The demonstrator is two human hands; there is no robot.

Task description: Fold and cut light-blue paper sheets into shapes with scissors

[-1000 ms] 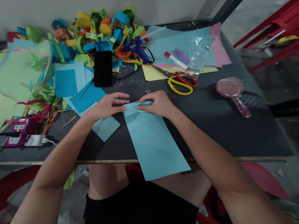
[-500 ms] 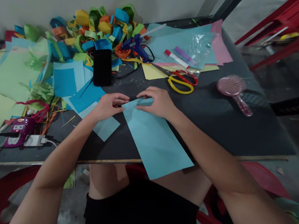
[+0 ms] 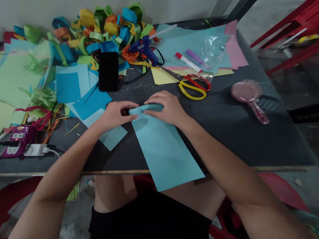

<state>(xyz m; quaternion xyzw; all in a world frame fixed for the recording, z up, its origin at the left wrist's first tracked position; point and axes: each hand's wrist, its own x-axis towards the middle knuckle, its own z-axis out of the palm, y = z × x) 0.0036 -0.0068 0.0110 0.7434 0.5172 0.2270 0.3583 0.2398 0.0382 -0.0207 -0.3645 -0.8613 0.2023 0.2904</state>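
A light blue sheet of paper (image 3: 167, 150) lies slantwise over the table's front edge, its near end hanging above my lap. Its far end is bent up in a narrow fold. My right hand (image 3: 168, 107) pinches that fold between thumb and fingers. At the fold's left corner, my left hand (image 3: 118, 113) has its thumb and fingers closed on the paper. Left of the sheet are smaller light blue pieces (image 3: 113, 138) and darker blue pieces (image 3: 92, 103) of paper. Scissors (image 3: 192, 89) with one red and one yellow handle lie beyond my right hand.
Folded paper shapes (image 3: 101, 26) pile up by the wall. Near them are a blue glue gun (image 3: 145, 49) and a black phone-like object (image 3: 108, 71). A hairbrush (image 3: 247, 92) lies right. A purple power strip (image 3: 20, 141) with cords sits left. Markers (image 3: 188, 62) rest on paper sheets.
My left thumb has shifted slightly along the fold's left corner, and the fingers have moved a little. The fold at the far end stands slightly differently. My right hand keeps its grip.
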